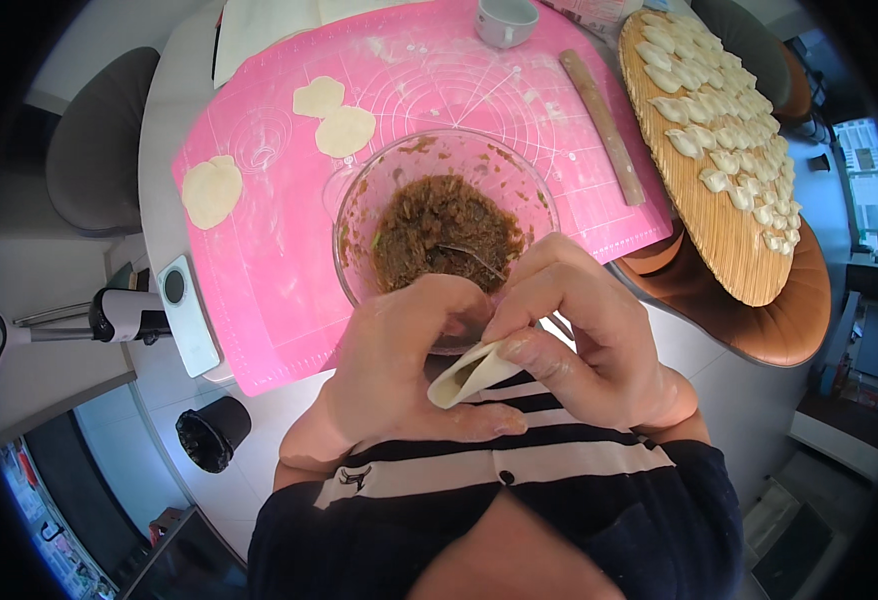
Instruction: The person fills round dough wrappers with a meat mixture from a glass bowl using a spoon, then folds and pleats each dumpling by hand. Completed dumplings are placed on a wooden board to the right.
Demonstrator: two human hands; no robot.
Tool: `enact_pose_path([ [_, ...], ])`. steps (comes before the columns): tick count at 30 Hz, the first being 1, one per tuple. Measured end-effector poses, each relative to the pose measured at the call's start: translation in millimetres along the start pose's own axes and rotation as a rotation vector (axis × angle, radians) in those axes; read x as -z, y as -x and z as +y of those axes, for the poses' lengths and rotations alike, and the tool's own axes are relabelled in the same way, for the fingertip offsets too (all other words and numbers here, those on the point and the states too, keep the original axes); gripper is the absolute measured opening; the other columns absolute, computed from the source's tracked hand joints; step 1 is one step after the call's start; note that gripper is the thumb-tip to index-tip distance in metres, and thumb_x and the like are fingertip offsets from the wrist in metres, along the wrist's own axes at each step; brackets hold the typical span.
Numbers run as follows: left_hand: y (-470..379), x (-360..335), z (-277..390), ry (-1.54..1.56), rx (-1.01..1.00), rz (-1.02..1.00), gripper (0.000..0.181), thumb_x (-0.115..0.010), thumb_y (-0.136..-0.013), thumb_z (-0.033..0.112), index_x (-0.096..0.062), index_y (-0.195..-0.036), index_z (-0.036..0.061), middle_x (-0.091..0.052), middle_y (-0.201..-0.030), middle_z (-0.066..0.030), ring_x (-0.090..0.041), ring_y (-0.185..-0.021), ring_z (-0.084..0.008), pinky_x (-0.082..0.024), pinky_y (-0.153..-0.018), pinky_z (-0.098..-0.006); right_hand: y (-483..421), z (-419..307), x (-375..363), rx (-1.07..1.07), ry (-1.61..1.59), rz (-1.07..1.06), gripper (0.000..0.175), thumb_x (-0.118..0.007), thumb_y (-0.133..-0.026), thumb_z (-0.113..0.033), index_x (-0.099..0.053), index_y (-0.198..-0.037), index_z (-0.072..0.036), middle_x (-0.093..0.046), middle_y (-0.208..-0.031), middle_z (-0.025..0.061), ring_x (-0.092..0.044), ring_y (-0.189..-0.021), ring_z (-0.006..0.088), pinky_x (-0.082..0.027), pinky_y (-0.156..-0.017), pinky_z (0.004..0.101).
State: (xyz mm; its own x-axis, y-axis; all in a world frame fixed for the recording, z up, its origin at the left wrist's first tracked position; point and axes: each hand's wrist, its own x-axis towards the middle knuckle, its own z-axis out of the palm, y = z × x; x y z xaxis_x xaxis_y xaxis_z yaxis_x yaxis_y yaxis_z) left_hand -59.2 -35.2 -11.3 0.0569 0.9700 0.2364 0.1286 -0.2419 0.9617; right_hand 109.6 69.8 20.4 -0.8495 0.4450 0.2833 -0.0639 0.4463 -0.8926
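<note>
A partly folded dumpling (pixel 469 377) with filling inside is held over my lap, just in front of the glass bowl (pixel 548 180). My right hand (pixel 585 345) pinches its right end between thumb and fingers. Around its left side curves my left hand (pixel 401 367), thumb below and fingers above, supporting it. Brown minced filling (pixel 439 217) lies in the bowl with a metal utensil (pixel 476 255) stuck in it. On the pink silicone mat (pixel 281 262) lie round dough wrappers (pixel 345 131), two touching behind the bowl and more overlapping at the left (pixel 212 193).
A wooden rolling pin (pixel 602 127) and a white cup (pixel 506 22) stand on the mat's far right. Rows of dumplings cover a round woven tray (pixel 758 277) over a brown chair (pixel 791 330). A phone (pixel 191 322) lies at the left table edge, above a black bin (pixel 213 431).
</note>
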Motion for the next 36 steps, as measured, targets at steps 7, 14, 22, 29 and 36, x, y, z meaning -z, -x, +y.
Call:
enact_pose_path([
  [7,-14.8,-0.5,-16.1,-0.464,-0.432,0.178,0.034,-0.060,-0.087,0.035,-0.058,-0.072,0.0040,-0.054,-0.061,-0.0074,-0.052,-0.048,-0.0250,-0.041,-0.045,-0.0367,0.1,-7.4,-1.8,-0.085,0.035,0.004,0.006,-0.064,-0.088,-0.006,-0.061,-0.091,-0.002,-0.057,-0.091,0.0083,-0.053,-0.083,0.0204,-0.042,-0.075,0.0314],
  [14,-10.8,-11.8,-16.0,-0.068,-0.349,0.252,0.036,-0.041,-0.094,0.023,-0.062,-0.073,0.0022,-0.059,-0.064,-0.0088,-0.056,-0.053,-0.0286,-0.044,-0.049,-0.0371,1.6,12.7,-20.2,0.137,-0.166,0.081,0.079,-0.046,-0.093,-0.053,-0.028,-0.141,0.007,-0.059,-0.106,0.0156,-0.056,-0.092,0.0227,-0.041,-0.088,0.0377],
  [22,44.0,-37.6,-72.8,-0.511,-0.101,0.180,0.036,-0.044,-0.095,0.031,-0.063,-0.090,0.0008,-0.064,-0.084,-0.0088,-0.062,-0.071,-0.0221,-0.048,-0.062,-0.0336,-13.0,21.8,-37.7,0.325,-0.500,-0.090,0.071,-0.041,-0.097,-0.045,-0.030,-0.141,0.010,-0.053,-0.116,0.0195,-0.055,-0.100,0.0296,-0.038,-0.095,0.0403],
  [29,26.2,-34.1,-55.9,-0.309,-0.189,0.139,0.033,-0.050,-0.092,0.031,-0.062,-0.095,0.0005,-0.065,-0.085,-0.0084,-0.062,-0.074,-0.0208,-0.049,-0.065,-0.0329,-7.4,22.8,-45.3,0.351,-0.590,-0.105,0.055,-0.035,-0.102,-0.033,-0.040,-0.137,0.009,-0.047,-0.131,0.0243,-0.054,-0.113,0.0374,-0.035,-0.104,0.0451],
  [36,12.3,-33.1,-30.8,-0.164,-0.242,0.123,0.033,-0.055,-0.089,0.032,-0.061,-0.099,0.0003,-0.065,-0.087,-0.0081,-0.062,-0.076,-0.0196,-0.049,-0.067,-0.0321,-7.7,28.0,-37.1,0.410,-0.376,-0.108,0.049,-0.033,-0.102,-0.030,-0.049,-0.128,0.008,-0.045,-0.134,0.0298,-0.053,-0.119,0.0406,-0.042,-0.101,0.0436],
])
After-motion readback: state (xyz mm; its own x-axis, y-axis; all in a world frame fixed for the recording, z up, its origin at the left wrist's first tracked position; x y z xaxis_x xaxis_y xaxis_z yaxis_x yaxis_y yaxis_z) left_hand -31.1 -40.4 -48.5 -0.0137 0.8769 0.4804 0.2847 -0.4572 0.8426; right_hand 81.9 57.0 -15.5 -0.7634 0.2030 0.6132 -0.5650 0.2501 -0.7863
